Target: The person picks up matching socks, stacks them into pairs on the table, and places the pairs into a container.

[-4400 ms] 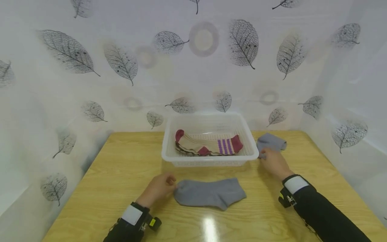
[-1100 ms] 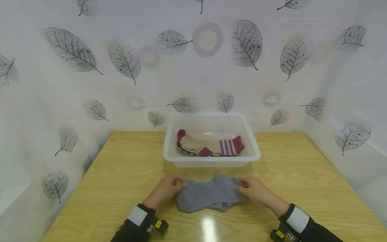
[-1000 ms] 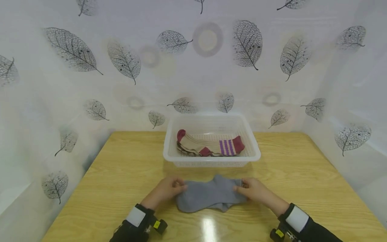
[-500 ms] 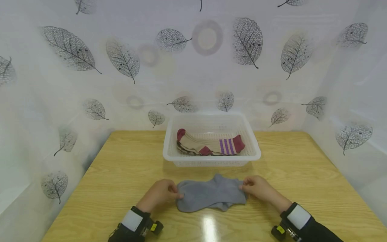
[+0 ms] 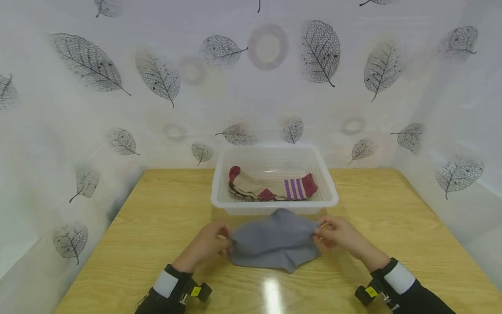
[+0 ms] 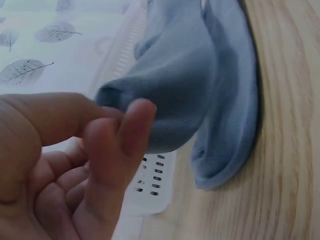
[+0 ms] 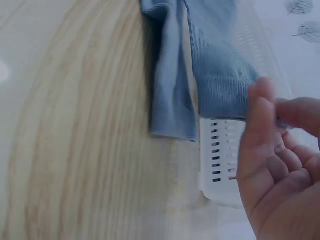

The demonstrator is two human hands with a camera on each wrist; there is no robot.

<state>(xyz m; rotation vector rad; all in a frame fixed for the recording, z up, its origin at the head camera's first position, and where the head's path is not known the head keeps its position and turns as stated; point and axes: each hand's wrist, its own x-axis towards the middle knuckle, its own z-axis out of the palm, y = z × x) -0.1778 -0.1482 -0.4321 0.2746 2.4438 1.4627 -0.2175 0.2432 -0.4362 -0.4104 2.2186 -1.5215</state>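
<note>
Two grey ankle socks are in front of the basket. The upper sock [image 5: 276, 233] is stretched between my hands, raised off the lower sock [image 5: 266, 261], which lies flat on the table with its heel towards me. My left hand [image 5: 205, 245] pinches the upper sock's toe end between thumb and forefinger. At the cuff, my right hand [image 5: 343, 237] pinches the other end the same way. Both wrist views show a gap between the raised sock [image 7: 220, 70] and the lower sock [image 6: 232, 110]. The upper sock hides much of the lower one in the head view.
A white perforated plastic basket [image 5: 217, 203] stands at the back middle, just behind the raised sock. Inside lie beige socks [image 5: 255, 185] with maroon toe, heel and cuff and purple stripes. Leaf-print sheeting [image 5: 266, 100] encloses the wooden table [image 5: 164, 205] at back and sides.
The grey sock formerly right of the basket was brought over the other by my right hand. Within the last half second both hands lifted it off the lower sock, slightly towards the basket.
</note>
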